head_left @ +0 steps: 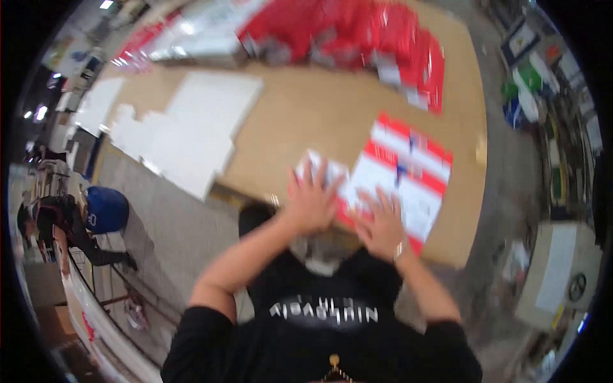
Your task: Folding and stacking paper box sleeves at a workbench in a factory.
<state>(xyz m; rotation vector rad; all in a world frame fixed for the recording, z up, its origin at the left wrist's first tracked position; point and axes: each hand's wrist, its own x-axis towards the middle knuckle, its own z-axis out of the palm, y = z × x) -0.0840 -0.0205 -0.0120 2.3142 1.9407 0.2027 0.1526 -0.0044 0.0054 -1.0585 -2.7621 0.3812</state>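
Observation:
A red-and-white printed cardboard sheet (416,171) lies flat at the table's near right part, apparently a carton blank. My left hand (313,201) rests with fingers spread on a small white-and-red piece (336,171) at its left side; I cannot tell whether the two are joined. Over the sheet's lower left part lies my right hand (383,223), fingers stretched out and pressing flat. Both palms are near the table's front edge, and neither hand grips anything. Blur hides the finer folds of the sheet.
Plain white cut cardboard sheets (185,121) lie on the brown table (290,115) to the left, overhanging its edge. A heap of shiny red-and-white packages (345,32) covers the far side. Beyond the left edge are a blue drum (106,209) and another person (60,223). A large box (555,274) stands at right.

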